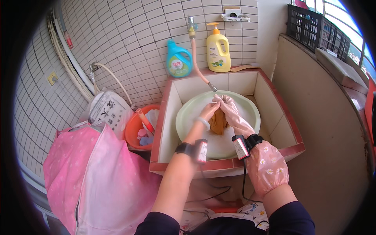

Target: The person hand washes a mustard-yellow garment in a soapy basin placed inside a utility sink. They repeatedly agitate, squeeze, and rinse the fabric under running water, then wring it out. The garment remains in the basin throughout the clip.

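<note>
My left hand (210,109), bare with a white bracelet at the wrist, reaches over a pale green basin (187,137) in a tiled sink. Its fingertips are closed on the finger end of a pink rubber glove (237,120). My right hand (228,105) wears that glove, whose flowered cuff covers most of the forearm. The gloved fingers bend toward my left hand, and their grip is hidden. Below the meeting hands, a brown cloth (218,124) shows in the basin; whether either hand touches it is unclear. Each wrist carries a strapped black device.
A hose (196,62) hangs from the tap to the basin's far rim. A blue bottle (179,59) and a yellow pump bottle (219,51) stand on the back ledge. An orange bucket (133,131) and a pink-covered object (102,168) crowd the left; a wall borders the right.
</note>
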A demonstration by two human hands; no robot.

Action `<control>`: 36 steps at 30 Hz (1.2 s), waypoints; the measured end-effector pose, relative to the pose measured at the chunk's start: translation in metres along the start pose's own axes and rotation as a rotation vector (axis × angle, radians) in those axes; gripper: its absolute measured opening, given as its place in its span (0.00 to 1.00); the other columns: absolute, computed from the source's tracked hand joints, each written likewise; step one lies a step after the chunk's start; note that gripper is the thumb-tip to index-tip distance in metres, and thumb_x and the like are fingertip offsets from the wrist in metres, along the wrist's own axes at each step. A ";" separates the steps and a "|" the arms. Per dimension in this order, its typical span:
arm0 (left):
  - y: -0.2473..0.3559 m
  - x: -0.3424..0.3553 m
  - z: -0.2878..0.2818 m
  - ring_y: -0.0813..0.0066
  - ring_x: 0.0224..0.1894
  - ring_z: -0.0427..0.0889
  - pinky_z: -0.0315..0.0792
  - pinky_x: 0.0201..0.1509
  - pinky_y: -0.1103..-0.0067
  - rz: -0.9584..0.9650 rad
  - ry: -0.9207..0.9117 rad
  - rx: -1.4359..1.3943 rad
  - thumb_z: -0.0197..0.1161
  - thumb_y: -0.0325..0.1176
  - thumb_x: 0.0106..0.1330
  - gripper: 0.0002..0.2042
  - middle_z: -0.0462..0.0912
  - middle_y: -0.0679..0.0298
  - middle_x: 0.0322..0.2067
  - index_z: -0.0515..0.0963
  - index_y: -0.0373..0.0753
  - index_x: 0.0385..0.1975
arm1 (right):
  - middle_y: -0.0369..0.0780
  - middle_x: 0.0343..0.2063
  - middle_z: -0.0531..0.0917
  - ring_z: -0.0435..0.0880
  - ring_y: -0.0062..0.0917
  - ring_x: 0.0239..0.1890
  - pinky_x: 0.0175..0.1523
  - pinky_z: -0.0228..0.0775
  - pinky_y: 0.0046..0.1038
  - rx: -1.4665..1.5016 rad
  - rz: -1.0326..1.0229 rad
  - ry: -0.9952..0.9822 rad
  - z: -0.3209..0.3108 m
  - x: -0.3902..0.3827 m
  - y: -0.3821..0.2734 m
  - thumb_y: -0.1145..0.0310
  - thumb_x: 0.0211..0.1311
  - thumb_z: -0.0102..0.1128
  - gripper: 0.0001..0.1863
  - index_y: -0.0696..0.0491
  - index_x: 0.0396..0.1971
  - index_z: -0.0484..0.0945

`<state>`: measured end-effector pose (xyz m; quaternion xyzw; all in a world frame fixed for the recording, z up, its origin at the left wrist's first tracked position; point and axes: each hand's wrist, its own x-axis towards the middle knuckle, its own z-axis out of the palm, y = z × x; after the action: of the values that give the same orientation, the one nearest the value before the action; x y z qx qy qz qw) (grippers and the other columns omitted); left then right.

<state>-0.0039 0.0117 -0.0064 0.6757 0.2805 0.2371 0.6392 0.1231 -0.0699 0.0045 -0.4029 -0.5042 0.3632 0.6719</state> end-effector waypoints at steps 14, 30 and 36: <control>-0.011 0.002 -0.043 0.72 0.35 0.85 0.78 0.40 0.75 0.033 0.503 -0.099 0.73 0.36 0.60 0.16 0.86 0.62 0.37 0.83 0.33 0.43 | 0.39 0.48 0.82 0.77 0.19 0.53 0.62 0.65 0.20 -0.004 0.357 -0.260 0.000 -0.010 -0.022 0.54 0.63 0.68 0.28 0.61 0.54 0.76; 0.027 -0.032 -0.067 0.77 0.39 0.78 0.72 0.46 0.76 0.384 0.715 -0.719 0.72 0.31 0.61 0.08 0.80 0.69 0.34 0.79 0.39 0.34 | 0.37 0.35 0.86 0.83 0.20 0.36 0.43 0.73 0.23 -0.041 0.562 -0.055 -0.035 -0.013 -0.029 0.64 0.56 0.77 0.23 0.63 0.46 0.81; -0.006 -0.016 -0.059 0.69 0.46 0.80 0.74 0.51 0.73 0.138 0.810 -0.217 0.71 0.33 0.63 0.19 0.82 0.59 0.45 0.76 0.29 0.49 | 0.47 0.44 0.86 0.85 0.29 0.45 0.48 0.77 0.32 -0.109 0.372 0.342 -0.033 -0.017 -0.029 0.61 0.60 0.71 0.29 0.68 0.52 0.76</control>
<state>-0.0561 0.0447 -0.0077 0.4740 0.4366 0.5536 0.5274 0.1534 -0.1026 0.0185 -0.5800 -0.3192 0.3795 0.6463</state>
